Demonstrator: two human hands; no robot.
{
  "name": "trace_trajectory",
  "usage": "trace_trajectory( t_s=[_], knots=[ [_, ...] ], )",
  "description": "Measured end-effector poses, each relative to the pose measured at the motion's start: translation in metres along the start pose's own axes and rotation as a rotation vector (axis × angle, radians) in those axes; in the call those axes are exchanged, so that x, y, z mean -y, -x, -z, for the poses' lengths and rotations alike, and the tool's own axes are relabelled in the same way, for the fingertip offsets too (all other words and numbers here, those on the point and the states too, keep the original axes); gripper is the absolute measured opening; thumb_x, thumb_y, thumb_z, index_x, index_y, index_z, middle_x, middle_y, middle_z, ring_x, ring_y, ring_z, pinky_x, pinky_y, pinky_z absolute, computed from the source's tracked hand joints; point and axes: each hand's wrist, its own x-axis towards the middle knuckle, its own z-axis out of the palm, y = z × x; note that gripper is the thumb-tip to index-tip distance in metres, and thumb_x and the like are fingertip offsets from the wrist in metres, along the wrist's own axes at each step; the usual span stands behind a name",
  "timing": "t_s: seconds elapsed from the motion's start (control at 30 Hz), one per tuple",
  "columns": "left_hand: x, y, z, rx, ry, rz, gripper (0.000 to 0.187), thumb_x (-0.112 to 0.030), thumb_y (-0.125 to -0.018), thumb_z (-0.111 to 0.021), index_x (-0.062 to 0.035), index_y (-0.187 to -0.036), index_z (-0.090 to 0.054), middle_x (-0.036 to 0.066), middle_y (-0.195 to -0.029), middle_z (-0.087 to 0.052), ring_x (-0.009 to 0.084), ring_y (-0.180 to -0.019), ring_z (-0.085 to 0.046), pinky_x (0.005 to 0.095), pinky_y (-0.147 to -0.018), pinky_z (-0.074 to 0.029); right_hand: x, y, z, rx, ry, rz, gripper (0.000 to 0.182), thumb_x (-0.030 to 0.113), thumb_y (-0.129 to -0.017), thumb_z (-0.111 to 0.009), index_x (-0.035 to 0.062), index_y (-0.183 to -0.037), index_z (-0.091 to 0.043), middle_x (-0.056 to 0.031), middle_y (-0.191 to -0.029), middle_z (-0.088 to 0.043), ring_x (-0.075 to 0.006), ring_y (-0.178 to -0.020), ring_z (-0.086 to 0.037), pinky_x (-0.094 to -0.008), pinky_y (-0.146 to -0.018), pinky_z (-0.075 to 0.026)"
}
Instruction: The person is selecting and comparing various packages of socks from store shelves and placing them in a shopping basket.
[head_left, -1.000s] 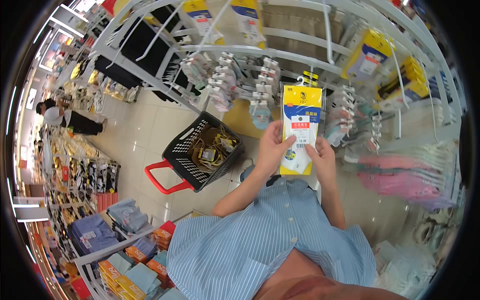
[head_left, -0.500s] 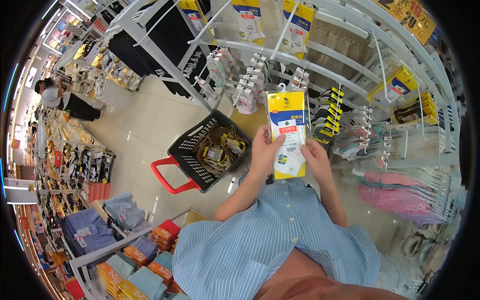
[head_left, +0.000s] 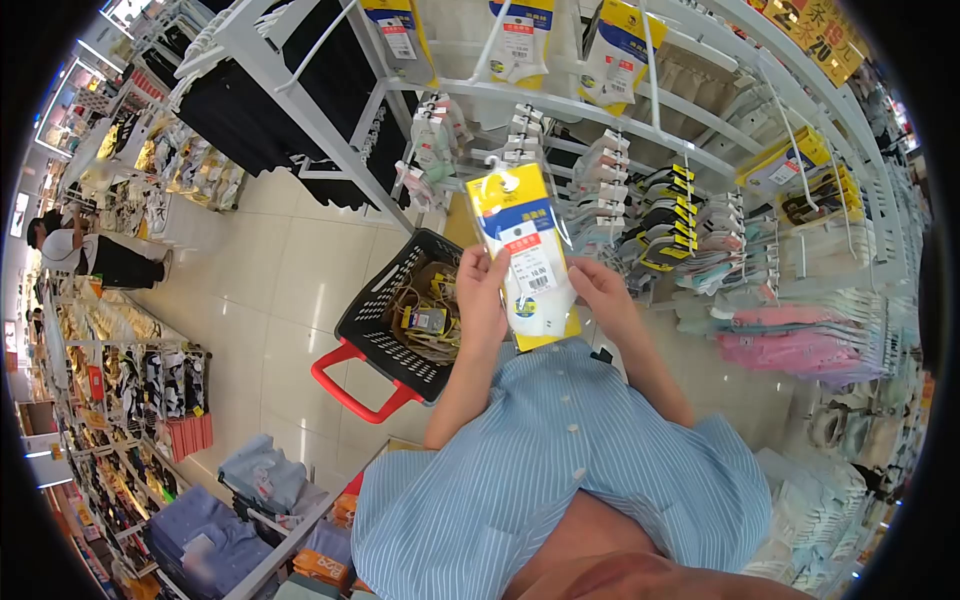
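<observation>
A flat plastic pack of white socks (head_left: 532, 285) with a yellow and blue card is held upright in front of my chest, leaning slightly to the left. My left hand (head_left: 482, 295) grips its left edge, thumb on the front beside the white price label. On the other edge, my right hand (head_left: 603, 290) pinches the lower right side. A clear hook tab sticks up from the pack's top. Just left of my left hand stands a black shopping basket (head_left: 385, 300) with a red handle, holding several packaged items. Fingers behind the pack are hidden.
Ahead is a grey metal rack (head_left: 560, 105) with protruding hooks, several similar yellow packs (head_left: 620, 60) and rows of small socks (head_left: 660, 220). Pink garments (head_left: 770, 350) hang at right. Folded clothes (head_left: 215, 540) lie at lower left. Another person (head_left: 85, 255) stands at far left.
My hands and the sock pack have shifted left in view, and the pack's top now tilts left. The view has turned, so the rack and aisle sit differently. Both hands keep their hold.
</observation>
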Motion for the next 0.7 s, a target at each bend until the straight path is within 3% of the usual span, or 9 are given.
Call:
trace_trajectory(
  t_s=[0.23,0.37,0.4,0.7],
  knots=[
    [-0.046,-0.016,0.025,-0.036,0.031,-0.026,0.013,0.001,-0.087,-0.056,-0.0005,-0.093,-0.044,0.011,-0.097,-0.061,0.0127,-0.085,-0.06,0.0261,-0.076,-0.05,-0.006,-0.013,-0.04,0.033,0.114,-0.003,0.027,0.016,-0.09,-0.055,-0.0031,-0.11,-0.057,-0.0032,-0.091,-0.064,-0.006,-0.08,-0.057,-0.0205,-0.072,-0.045],
    [-0.062,-0.013,0.034,0.083,0.033,0.012,0.027,0.004,-0.085,-0.055,0.0027,-0.109,-0.043,0.013,-0.106,-0.058,0.0158,-0.094,-0.059,0.0284,-0.083,-0.049,-0.017,-0.017,-0.054,-0.022,0.059,0.016,0.026,0.015,-0.09,-0.056,-0.0028,-0.109,-0.058,-0.0029,-0.09,-0.063,-0.0058,-0.08,-0.056,-0.0203,-0.07,-0.045],
    [-0.064,-0.013,0.037,0.119,-0.052,-0.009,0.038,0.006,-0.083,-0.055,0.0037,-0.118,-0.04,0.014,-0.113,-0.055,0.018,-0.099,-0.058,0.0302,-0.087,-0.048,-0.018,-0.019,-0.057,-0.024,0.044,0.028,0.026,0.015,-0.09,-0.056,-0.0027,-0.108,-0.058,-0.0029,-0.089,-0.063,-0.0058,-0.079,-0.056,-0.0203,-0.07,-0.045],
    [-0.067,-0.008,0.06,0.097,-0.044,0.049,0.041,0.007,-0.081,-0.056,0.0045,-0.12,-0.042,0.013,-0.115,-0.056,0.0182,-0.101,-0.058,0.03,-0.086,-0.048,-0.019,-0.029,-0.079,0.054,0.068,-0.058,0.022,0.017,-0.092,-0.052,-0.0004,-0.105,-0.057,-0.0018,-0.091,-0.062,-0.0072,-0.08,-0.057,-0.0222,-0.071,-0.046]
  ],
)
